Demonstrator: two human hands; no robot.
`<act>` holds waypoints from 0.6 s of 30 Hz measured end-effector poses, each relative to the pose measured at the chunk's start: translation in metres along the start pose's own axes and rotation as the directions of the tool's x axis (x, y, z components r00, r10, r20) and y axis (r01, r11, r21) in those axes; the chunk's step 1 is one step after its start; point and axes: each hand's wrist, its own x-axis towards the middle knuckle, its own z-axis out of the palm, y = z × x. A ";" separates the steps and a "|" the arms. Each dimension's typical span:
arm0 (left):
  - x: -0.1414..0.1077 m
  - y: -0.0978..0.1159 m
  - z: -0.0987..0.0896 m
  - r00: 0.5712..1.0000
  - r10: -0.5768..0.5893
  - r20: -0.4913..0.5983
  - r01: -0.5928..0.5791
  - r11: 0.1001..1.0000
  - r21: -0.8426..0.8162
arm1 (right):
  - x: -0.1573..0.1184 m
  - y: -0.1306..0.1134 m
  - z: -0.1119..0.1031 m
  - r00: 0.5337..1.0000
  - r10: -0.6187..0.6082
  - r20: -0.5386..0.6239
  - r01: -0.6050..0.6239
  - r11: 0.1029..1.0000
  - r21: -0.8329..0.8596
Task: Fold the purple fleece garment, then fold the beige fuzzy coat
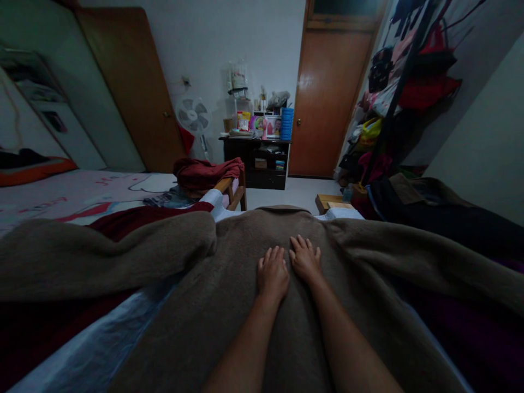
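A brown fleecy coat (229, 305) lies spread flat before me, its collar at the far end. One sleeve stretches out to the left and the other to the right. My left hand (273, 273) rests palm down on the middle of the coat, fingers extended. Just beside it, slightly farther forward, my right hand (305, 257) also lies flat on the cloth with its fingers a little apart. Neither hand grips anything. Beneath the coat, parts of a pale blue cloth (94, 333) and a dark red cloth (123, 224) show.
A dark folded garment (442, 204) lies to the right. On the left is a bed (102, 188), with a red cloth (204, 173) over its wooden end. Farther back stand a white fan (194, 115), a black cabinet (266, 177) and a wooden door (319, 103). Bags and clothes (426, 82) hang at right.
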 end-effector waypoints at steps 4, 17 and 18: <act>0.001 -0.002 0.004 0.999 0.018 -0.043 -0.017 0.999 0.027 | -0.007 0.001 0.003 0.997 -0.054 -0.051 0.053 0.998 -0.023; 0.013 -0.006 0.013 0.999 0.027 0.028 -0.031 0.984 0.173 | 0.002 0.005 0.005 0.974 -0.198 -0.112 0.215 0.963 0.166; 0.017 -0.008 0.012 0.998 0.030 0.049 -0.038 0.984 0.173 | 0.002 0.005 0.006 0.973 -0.202 -0.113 0.219 0.962 0.166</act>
